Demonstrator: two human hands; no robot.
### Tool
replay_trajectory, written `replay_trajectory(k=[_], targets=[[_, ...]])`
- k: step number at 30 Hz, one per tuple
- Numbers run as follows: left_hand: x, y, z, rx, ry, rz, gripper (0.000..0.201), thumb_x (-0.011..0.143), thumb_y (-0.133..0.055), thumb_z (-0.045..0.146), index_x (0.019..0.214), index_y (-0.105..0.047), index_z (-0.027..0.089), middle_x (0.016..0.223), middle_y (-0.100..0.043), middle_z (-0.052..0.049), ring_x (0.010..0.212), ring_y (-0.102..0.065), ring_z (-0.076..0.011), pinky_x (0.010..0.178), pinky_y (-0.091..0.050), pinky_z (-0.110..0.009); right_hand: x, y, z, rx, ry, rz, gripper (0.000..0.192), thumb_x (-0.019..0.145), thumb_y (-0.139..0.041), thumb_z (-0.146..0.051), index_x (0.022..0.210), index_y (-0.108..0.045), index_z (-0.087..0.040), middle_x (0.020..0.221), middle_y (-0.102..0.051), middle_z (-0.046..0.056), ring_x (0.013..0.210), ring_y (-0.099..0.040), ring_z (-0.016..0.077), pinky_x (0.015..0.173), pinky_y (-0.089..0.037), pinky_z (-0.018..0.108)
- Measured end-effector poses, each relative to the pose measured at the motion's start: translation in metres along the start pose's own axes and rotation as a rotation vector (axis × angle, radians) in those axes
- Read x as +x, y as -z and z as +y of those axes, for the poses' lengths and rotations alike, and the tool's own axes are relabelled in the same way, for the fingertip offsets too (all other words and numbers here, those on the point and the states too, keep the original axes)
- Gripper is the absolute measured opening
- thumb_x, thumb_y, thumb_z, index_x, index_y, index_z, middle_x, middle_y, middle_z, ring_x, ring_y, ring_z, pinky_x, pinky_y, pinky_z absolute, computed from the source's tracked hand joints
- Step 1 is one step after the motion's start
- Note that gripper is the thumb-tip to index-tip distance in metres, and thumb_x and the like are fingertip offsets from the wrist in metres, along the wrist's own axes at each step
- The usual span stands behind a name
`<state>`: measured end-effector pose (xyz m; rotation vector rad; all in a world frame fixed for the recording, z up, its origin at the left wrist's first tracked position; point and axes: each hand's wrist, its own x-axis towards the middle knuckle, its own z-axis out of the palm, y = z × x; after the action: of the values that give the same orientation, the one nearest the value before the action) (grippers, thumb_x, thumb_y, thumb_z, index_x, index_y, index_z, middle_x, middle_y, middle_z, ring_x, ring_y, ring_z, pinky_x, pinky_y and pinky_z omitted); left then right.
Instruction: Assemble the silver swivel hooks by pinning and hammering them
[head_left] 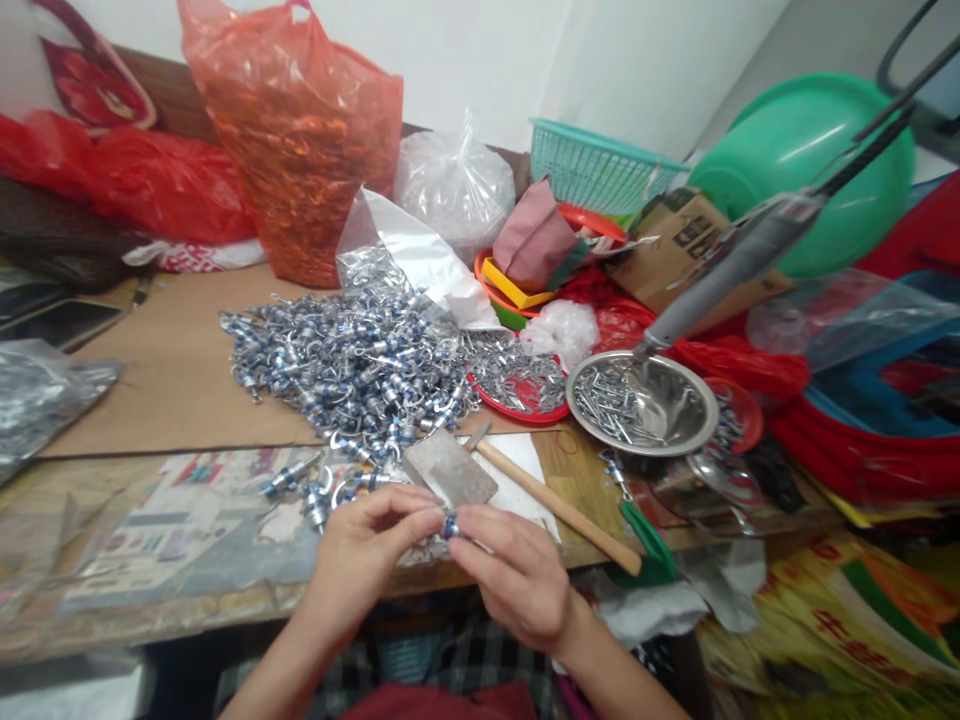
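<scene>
Looking down from the head camera: left hand (pixel 367 545) and right hand (pixel 517 575) brought together at the near edge of the surface (pixel 172 370), fingertips meeting over a small blue-and-silver metal piece (pixel 450 523). Both hands closed on that piece, pinched between thumbs and forefingers; hard to tell which hand carries more of the grip, since the piece is tiny and partly covered. Piece held just above the surface edge, right in front of a flat grey block (pixel 450 468).

Beside the block, a wooden-handled tool (pixel 559 505) lying slantwise toward the right, its end near a green plastic item (pixel 649 545). Behind the block, a big heap of matching blue-and-silver parts (pixel 345 365) spread over brown cardboard, with a few loose ones strayed toward the left hand. Right of the heap, a red dish (pixel 525 395) of small silver bits, then a steel bowl (pixel 641 405) of screws or pins, with a grey powered tool (pixel 735 260) hanging at a slant over it.

Farther back: an orange plastic bag (pixel 300 140) standing tall, a clear bag (pixel 454 185), a teal basket (pixel 592 165) and a large green basin (pixel 802 150) at far right.
</scene>
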<state>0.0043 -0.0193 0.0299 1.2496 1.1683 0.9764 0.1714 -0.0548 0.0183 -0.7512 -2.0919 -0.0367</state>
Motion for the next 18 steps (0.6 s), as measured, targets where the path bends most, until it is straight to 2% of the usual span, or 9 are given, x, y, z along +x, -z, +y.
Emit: replay_trajectory(k=[4, 7, 10, 14, 16, 18], targets=[[0.002, 0.003, 0.004, 0.167, -0.138, -0.016, 0.007, 0.064, -0.065, 0.021, 0.059, -0.069, 0.021, 0.074, -0.070, -0.002, 0.077, -0.062, -0.0180, 0.076, -0.045, -0.026, 0.005, 0.004, 0.006, 0.016, 0.052, -0.040, 0.024, 0.080, -0.046, -0.004, 0.100, -0.059, -0.006, 0.094, -0.064, 0.015, 0.102, -0.055, 0.0208, 0.082, -0.050, 0.030], [0.000, 0.005, 0.002, 0.191, -0.166, -0.037, 0.009, 0.069, -0.062, 0.023, 0.064, -0.069, 0.022, 0.079, -0.070, -0.002, 0.079, -0.061, -0.0174, 0.076, -0.044, -0.025, 0.005, 0.002, 0.007, 0.062, -0.033, 0.009, 0.024, 0.077, -0.050, -0.001, 0.097, -0.061, -0.009, 0.092, -0.064, 0.013, 0.094, -0.058, 0.0174, 0.079, -0.051, 0.026], [-0.001, 0.004, -0.003, 0.156, -0.110, -0.055, 0.011, 0.072, -0.059, 0.026, 0.067, -0.068, 0.022, 0.076, -0.069, 0.000, 0.074, -0.061, -0.0160, 0.071, -0.045, -0.023, 0.001, -0.003, 0.006, 0.132, -0.186, 0.033, 0.025, 0.076, -0.052, -0.001, 0.093, -0.064, -0.014, 0.091, -0.064, 0.010, 0.086, -0.061, 0.0141, 0.072, -0.052, 0.022], [-0.002, -0.001, -0.011, 0.105, -0.005, -0.023, 0.013, 0.071, -0.061, 0.030, 0.067, -0.068, 0.020, 0.072, -0.069, -0.001, 0.070, -0.060, -0.0158, 0.068, -0.046, -0.024, -0.003, -0.010, 0.002, 0.232, -0.368, 0.068, 0.020, 0.076, -0.057, -0.007, 0.089, -0.068, -0.017, 0.087, -0.065, 0.009, 0.076, -0.062, 0.0130, 0.064, -0.052, 0.020], [-0.003, -0.005, -0.015, 0.008, 0.088, -0.006, 0.016, 0.067, -0.064, 0.032, 0.076, -0.068, 0.019, 0.076, -0.070, -0.002, 0.073, -0.061, -0.0168, 0.068, -0.047, -0.025, -0.003, -0.013, -0.001, 0.274, -0.496, 0.108, 0.015, 0.074, -0.061, -0.011, 0.084, -0.069, -0.017, 0.081, -0.065, 0.008, 0.072, -0.063, 0.0133, 0.062, -0.052, 0.021], [-0.004, -0.008, -0.017, -0.103, 0.165, 0.005, 0.034, 0.060, -0.070, 0.031, 0.092, -0.064, 0.018, 0.083, -0.069, -0.003, 0.080, -0.061, -0.0183, 0.071, -0.048, -0.025, -0.001, -0.013, -0.003, 0.294, -0.622, 0.122, 0.012, 0.072, -0.063, -0.014, 0.080, -0.071, -0.016, 0.076, -0.065, 0.007, 0.070, -0.062, 0.0137, 0.063, -0.051, 0.021]])
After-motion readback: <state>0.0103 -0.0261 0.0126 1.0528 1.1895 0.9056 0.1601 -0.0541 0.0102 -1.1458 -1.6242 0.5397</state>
